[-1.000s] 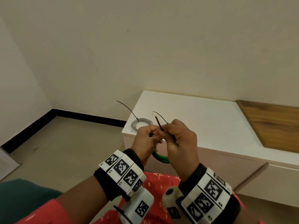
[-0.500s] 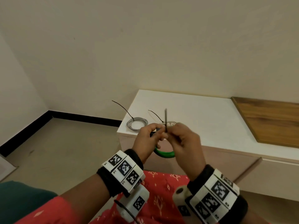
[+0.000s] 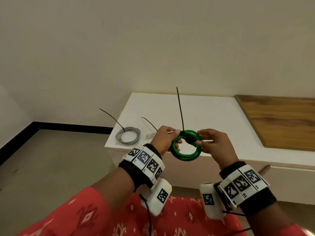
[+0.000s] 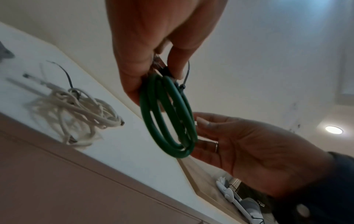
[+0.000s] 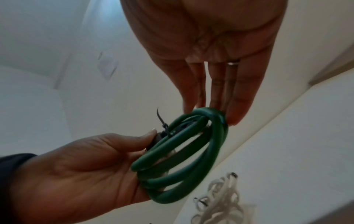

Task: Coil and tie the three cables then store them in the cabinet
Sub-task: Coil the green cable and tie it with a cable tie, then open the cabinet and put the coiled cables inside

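Note:
A green cable (image 3: 186, 155) wound into a small coil hangs in the air in front of the cabinet. A black zip tie (image 3: 180, 109) goes round it, its long tail pointing straight up. My left hand (image 3: 175, 138) pinches the coil's left side by the tie head. My right hand (image 3: 199, 138) pinches the right side. In the left wrist view my left hand (image 4: 162, 72) grips the top of the green cable (image 4: 168, 115). In the right wrist view my right hand (image 5: 210, 109) pinches the green cable (image 5: 182, 159). A tied grey cable (image 3: 128, 137) and a tied white cable (image 4: 76, 112) lie on the cabinet top.
The white cabinet top (image 3: 204, 113) stands against the wall, with a wooden panel (image 3: 281, 121) on its right part. Drawer fronts (image 3: 289, 181) run below the top. Bare floor (image 3: 59, 159) lies to the left. My red clothing fills the bottom of the head view.
My hands have moved apart to either side of the green coil, which now faces up between them. The tie's tail stands longer and upright.

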`<state>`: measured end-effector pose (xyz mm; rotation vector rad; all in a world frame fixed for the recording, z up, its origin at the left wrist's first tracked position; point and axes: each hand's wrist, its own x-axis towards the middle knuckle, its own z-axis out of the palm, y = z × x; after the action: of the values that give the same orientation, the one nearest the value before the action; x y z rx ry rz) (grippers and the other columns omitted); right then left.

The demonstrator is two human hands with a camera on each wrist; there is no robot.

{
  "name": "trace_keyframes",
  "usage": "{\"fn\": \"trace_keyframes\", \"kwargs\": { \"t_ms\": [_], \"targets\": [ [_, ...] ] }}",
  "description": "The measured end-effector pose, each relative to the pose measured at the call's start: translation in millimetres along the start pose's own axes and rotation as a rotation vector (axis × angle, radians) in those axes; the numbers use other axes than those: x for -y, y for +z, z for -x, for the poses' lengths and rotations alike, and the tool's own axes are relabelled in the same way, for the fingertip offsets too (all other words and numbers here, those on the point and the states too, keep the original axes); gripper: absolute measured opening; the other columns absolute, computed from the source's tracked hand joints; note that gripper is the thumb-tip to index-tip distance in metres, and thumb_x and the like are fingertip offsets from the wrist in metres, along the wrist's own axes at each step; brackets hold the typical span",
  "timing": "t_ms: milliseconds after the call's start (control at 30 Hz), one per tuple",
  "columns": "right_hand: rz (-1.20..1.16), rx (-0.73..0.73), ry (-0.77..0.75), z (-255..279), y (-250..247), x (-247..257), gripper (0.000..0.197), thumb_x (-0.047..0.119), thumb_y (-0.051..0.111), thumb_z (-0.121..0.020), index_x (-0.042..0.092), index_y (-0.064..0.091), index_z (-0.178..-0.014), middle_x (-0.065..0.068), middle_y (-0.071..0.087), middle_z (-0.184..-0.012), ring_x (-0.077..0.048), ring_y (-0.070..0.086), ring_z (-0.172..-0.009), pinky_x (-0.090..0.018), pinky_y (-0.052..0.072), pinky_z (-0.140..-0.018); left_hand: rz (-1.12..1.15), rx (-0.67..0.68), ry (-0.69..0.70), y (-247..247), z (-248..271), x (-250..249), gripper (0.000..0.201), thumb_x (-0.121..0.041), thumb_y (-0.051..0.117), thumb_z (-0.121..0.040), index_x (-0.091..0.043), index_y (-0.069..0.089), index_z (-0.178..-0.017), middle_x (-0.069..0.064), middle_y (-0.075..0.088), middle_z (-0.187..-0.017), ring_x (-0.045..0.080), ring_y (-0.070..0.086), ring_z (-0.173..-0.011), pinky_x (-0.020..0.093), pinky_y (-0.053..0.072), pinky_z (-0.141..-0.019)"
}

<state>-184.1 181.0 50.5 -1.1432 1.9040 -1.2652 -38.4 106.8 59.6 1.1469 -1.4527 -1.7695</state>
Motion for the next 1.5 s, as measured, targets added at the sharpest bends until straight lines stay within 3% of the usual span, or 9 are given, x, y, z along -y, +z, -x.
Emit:
{"fn": "trace_keyframes", "kwargs": {
  "t_ms": [300,533,700,867,1100,1200,1300,1400,1500],
  "targets": [
    [0.049,-0.048,0.176,-67.9,-22.3,-45.0,0.022,-0.007,0.062,-0.075,0.003,0.065,-0.094,-0.016,0.068,-0.083,-0.032,0.065,-0.079,-0.041,0.055,-0.075,0.022,-0.02,-0.158,31.1,-71.2,16.0,0.014,-0.018,0.049,-0.093,-0.011,0.049,-0.081,0.008,0.054,-0.08,0.018,0.054,-0.068,0.032,0.052,-0.07],
    [0.284,-0.054,0.242,-110.3,-25.1,-65.5,0.02,-0.001,0.063,-0.075,0.007,0.067,-0.093,-0.01,0.066,-0.08,-0.032,0.067,-0.077,-0.046,0.055,-0.081,-0.131,-0.009,-0.164,43.8,-105.8,31.6,0.048,-0.015,0.054,-0.09,0.001,0.037,-0.132,0.022,0.047,-0.132,0.031,0.054,-0.113,0.044,0.042,-0.103],
    [0.314,-0.027,0.306,-115.3,-24.7,-77.3,0.02,0.0,0.064,-0.077,0.003,0.066,-0.097,-0.012,0.064,-0.085,-0.031,0.065,-0.078,-0.047,0.055,-0.082,-0.212,0.096,-0.123,46.8,-104.9,35.7,0.015,-0.007,0.048,-0.091,-0.02,0.05,-0.086,-0.001,0.051,-0.094,0.024,0.045,-0.106,0.034,0.036,-0.098],
    [0.487,-0.07,0.182,-98.8,-26.3,-65.2,0.011,0.013,0.063,-0.082,0.008,0.067,-0.091,-0.006,0.065,-0.088,-0.025,0.06,-0.087,-0.033,0.047,-0.078,-0.237,0.125,0.053,34.6,-75.9,22.3,0.038,-0.004,0.046,-0.092,-0.002,0.043,-0.13,0.011,0.048,-0.134,0.019,0.047,-0.123,0.032,0.037,-0.106],
    [0.58,0.18,-0.237,-32.6,-9.2,-40.8,0.01,0.012,0.065,-0.081,0.019,0.06,-0.075,0.004,0.058,-0.073,-0.016,0.053,-0.07,-0.028,0.04,-0.066,-0.294,-0.307,0.354,-39.4,-31.0,17.0,0.014,-0.003,0.051,-0.089,-0.009,0.062,-0.094,-0.002,0.061,-0.087,0.015,0.055,-0.09,0.034,0.05,-0.08],
    [0.644,0.315,-0.304,-8.4,7.1,-41.8,0.016,0.013,0.064,-0.082,0.024,0.056,-0.073,0.003,0.059,-0.075,-0.017,0.055,-0.071,-0.03,0.044,-0.068,-0.422,-0.586,0.372,-93.0,-8.1,33.4,0.014,-0.004,0.053,-0.087,-0.002,0.062,-0.097,0.012,0.063,-0.102,0.02,0.055,-0.097,0.022,0.039,-0.084],
    [0.759,0.489,-0.309,7.0,24.3,-47.2,0.026,0.019,0.061,-0.084,0.037,0.048,-0.069,0.005,0.059,-0.081,-0.015,0.057,-0.077,-0.028,0.046,-0.071,-0.548,-0.744,0.203,-140.5,4.6,60.9,0.027,-0.008,0.059,-0.084,0.0,0.057,-0.109,0.02,0.056,-0.117,0.032,0.05,-0.113,0.033,0.038,-0.097],
    [0.874,0.611,-0.349,7.9,41.0,-56.3,0.009,0.029,0.059,-0.086,0.032,0.059,-0.094,0.006,0.057,-0.102,-0.013,0.057,-0.098,-0.023,0.042,-0.082,-0.596,-0.765,0.049,-168.2,2.0,84.3,0.056,-0.013,0.066,-0.08,0.002,0.042,-0.128,0.024,0.045,-0.132,0.035,0.04,-0.126,0.037,0.031,-0.105],
    [0.955,0.695,-0.284,2.1,47.2,-69.8,0.037,0.033,0.059,-0.086,0.026,0.052,-0.121,0.005,0.047,-0.133,-0.014,0.047,-0.12,-0.022,0.035,-0.095,-0.587,-0.656,-0.047,-176.6,-2.2,103.2,0.081,-0.013,0.07,-0.077,0.004,0.02,-0.138,0.024,0.034,-0.142,0.035,0.033,-0.133,0.037,0.029,-0.107]
  ]
}}
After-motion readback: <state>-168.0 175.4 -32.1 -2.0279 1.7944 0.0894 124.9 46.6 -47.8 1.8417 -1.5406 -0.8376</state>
